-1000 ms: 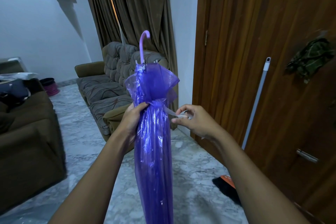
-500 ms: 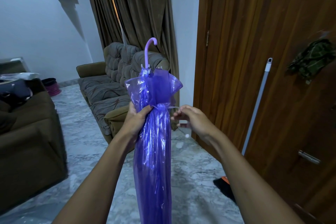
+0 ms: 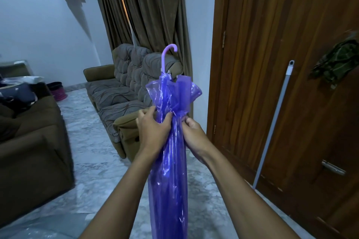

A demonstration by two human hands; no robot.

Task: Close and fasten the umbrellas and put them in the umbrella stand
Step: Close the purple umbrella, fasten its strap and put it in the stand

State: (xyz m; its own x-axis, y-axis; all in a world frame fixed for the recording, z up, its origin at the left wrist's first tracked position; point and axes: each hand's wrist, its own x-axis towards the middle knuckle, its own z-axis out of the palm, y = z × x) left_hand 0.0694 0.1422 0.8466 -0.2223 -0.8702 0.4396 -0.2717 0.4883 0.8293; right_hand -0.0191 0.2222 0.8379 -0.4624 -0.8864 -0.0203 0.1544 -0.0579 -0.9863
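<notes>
Both hands are meeting at the gathered neck of the umbrella point(image 3: 168, 180). My left hand point(image 3: 153, 132) is gripping the purple folds so they are not springing loose. My right hand point(image 3: 192, 132) is pinching the same spot, probably working the strap, which is hiding under my fingers. I am holding the umbrella upright before me, handle point(image 3: 166, 54) up. A sofa point(image 3: 120, 95) is sitting ahead, and a door point(image 3: 291, 54) with a leaning pole point(image 3: 275, 122) is standing to my right; no stand is showing.
</notes>
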